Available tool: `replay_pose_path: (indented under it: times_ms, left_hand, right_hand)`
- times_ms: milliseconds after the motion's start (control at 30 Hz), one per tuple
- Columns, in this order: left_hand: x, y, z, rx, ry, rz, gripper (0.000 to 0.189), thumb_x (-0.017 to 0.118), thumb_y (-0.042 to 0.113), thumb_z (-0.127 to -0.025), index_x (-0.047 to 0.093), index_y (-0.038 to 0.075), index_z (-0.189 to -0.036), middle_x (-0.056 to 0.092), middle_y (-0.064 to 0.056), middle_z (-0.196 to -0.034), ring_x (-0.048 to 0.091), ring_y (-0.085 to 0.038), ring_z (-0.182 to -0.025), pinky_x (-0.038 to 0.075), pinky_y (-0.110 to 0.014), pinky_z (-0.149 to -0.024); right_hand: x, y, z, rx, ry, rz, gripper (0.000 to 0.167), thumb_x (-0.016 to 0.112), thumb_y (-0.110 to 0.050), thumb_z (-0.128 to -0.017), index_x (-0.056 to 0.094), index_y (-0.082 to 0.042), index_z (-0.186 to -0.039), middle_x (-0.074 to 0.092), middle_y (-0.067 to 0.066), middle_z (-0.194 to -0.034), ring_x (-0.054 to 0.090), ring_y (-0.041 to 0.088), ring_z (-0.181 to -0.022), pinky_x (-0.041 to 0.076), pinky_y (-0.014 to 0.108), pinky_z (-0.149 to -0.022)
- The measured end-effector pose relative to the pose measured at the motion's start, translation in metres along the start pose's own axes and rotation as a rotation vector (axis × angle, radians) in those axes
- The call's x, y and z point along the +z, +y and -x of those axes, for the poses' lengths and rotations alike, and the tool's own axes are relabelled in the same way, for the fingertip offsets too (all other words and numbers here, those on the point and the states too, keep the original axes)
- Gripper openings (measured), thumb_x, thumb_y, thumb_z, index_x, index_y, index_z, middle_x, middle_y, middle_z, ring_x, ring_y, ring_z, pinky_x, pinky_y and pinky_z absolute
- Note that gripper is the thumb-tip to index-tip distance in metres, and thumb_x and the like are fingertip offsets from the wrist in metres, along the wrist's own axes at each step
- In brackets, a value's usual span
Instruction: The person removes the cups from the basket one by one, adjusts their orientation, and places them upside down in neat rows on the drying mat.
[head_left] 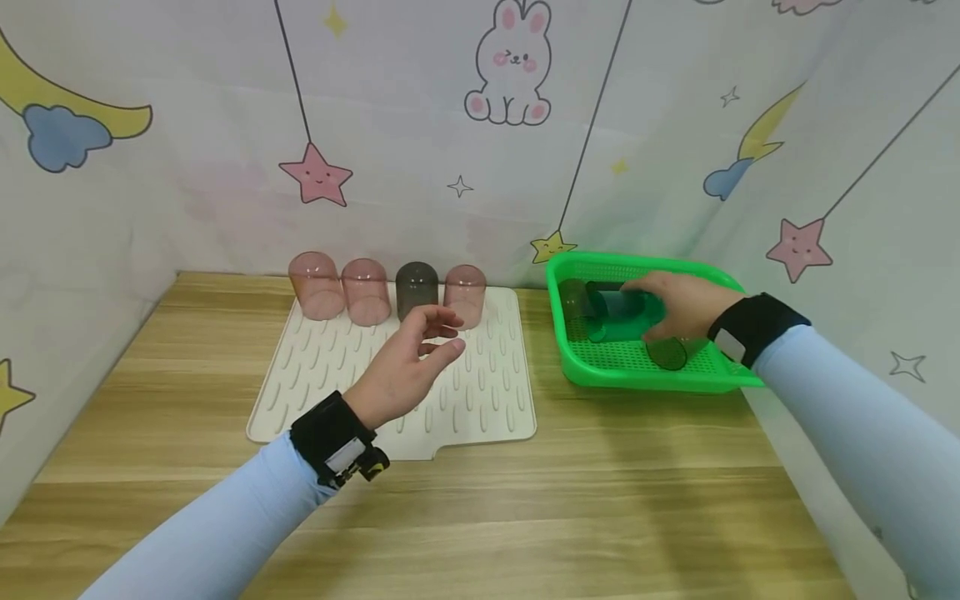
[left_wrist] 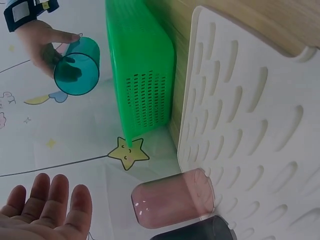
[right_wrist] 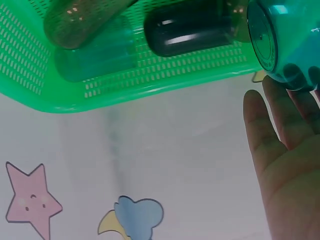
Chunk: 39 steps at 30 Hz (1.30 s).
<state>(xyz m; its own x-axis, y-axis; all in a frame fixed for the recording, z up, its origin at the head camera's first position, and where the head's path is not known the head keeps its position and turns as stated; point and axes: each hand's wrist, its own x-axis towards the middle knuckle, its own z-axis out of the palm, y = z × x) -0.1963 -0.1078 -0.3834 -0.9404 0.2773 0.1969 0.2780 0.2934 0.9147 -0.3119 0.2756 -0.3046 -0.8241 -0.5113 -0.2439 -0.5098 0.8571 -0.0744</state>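
Observation:
My right hand grips a clear teal cup by its side, over the green basket. In the left wrist view the cup's round mouth faces the camera, clear of the basket's wall. Held apart from the cups, my left hand is above the white drying mat, fingers relaxed with nothing in them. Along the mat's back edge stand upside-down cups: a pink one, another pink one, a dark grey one and a third pink one.
On the right side of the wooden table sits the green basket. Inside lie a dark cup, a brownish cup and another teal cup. A printed cloth wall rises directly behind.

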Motion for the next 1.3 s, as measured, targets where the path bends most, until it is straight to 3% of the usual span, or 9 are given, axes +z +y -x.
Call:
replay_pose_path:
  times_ms: [367,900,1300]
  left_hand:
    - [0.000,0.006,-0.004,-0.017,-0.070,-0.002,0.052,0.056,0.023,-0.105,0.035,0.000,-0.147,0.047,-0.017,-0.146,0.048,-0.033,-0.138,0.043,-0.048,-0.115]
    - [0.004,0.014,-0.009,-0.070,-0.115,-0.081,0.059,0.062,0.031,-0.101,0.036,0.009,-0.149,0.046,-0.010,-0.148,0.047,-0.028,-0.139,0.039,-0.047,-0.117]
    - [0.006,0.017,-0.011,-0.103,-0.150,-0.127,0.064,0.065,0.039,-0.099,0.036,0.012,-0.149,0.043,-0.009,-0.154,0.045,-0.031,-0.142,0.040,-0.050,-0.117]
  right_hand:
    - [-0.012,-0.044,0.002,-0.103,0.011,-0.008,0.073,0.085,-0.028,-0.084,0.051,-0.010,-0.147,0.052,0.017,-0.149,0.051,0.037,-0.134,0.047,0.055,-0.109]
    - [0.000,-0.096,-0.010,-0.230,0.034,0.023,0.075,0.089,-0.033,-0.079,0.054,-0.018,-0.144,0.058,0.004,-0.137,0.059,0.024,-0.117,0.056,0.043,-0.100]
    - [0.006,-0.127,-0.015,-0.276,0.022,0.051,0.077,0.087,-0.039,-0.079,0.054,-0.017,-0.144,0.059,0.001,-0.136,0.059,0.022,-0.118,0.056,0.042,-0.101]
